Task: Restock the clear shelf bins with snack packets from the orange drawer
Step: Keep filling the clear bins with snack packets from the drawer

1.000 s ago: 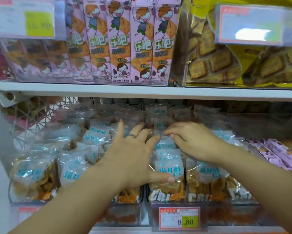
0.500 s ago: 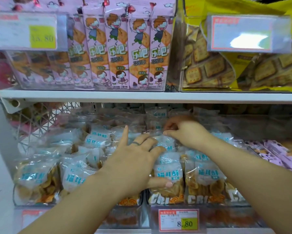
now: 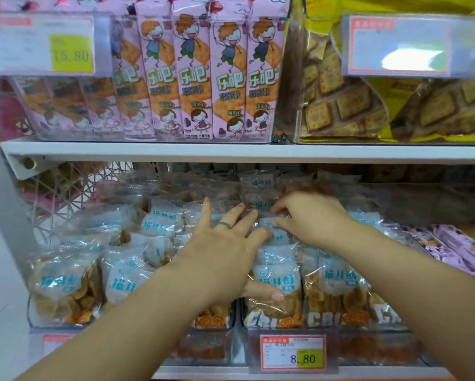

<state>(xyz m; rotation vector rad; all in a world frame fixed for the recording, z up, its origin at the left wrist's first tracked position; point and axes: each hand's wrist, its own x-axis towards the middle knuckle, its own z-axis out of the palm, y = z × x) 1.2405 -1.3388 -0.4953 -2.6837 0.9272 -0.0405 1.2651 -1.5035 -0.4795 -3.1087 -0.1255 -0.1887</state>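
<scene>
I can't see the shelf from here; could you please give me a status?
Left grip flat, pressing snack packets. Right grip pinching a packet at back of clear bin. No obstruction seen.

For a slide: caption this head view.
Left hand spread over snack packets, right hand pinching one in clear bin.

One head-worn view, close, forward and slightly down onto clear shelf bins [image 3: 237, 312].

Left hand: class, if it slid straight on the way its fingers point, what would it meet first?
Most likely the clear packets piled just past the left hand's fingertips, farther in. Depth is unclear, so it may already be touching them.
</scene>
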